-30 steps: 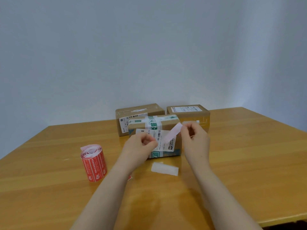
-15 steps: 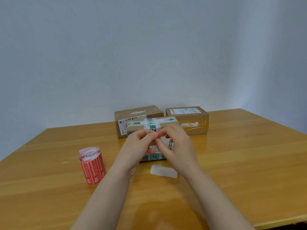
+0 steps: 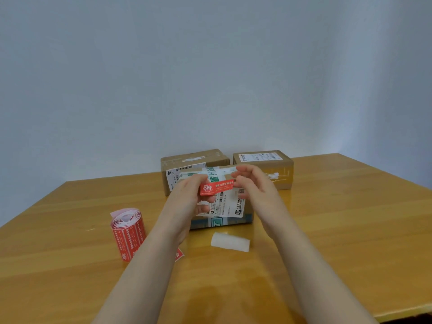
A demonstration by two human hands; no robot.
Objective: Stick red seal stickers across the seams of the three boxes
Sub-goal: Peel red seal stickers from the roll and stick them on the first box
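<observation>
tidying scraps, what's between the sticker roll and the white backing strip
Head view: the left forearm crosses between sticker roll and white backing strip, and a red sticker scrap shows beside it.

Soft even light (wide-angle warp)

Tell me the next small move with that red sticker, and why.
Probably lower the red sticker onto the top of the nearest box across its taped seam and press it down. The left hand and right hand pinch its ends, holding it stretched over that box, not yet stuck.
</observation>
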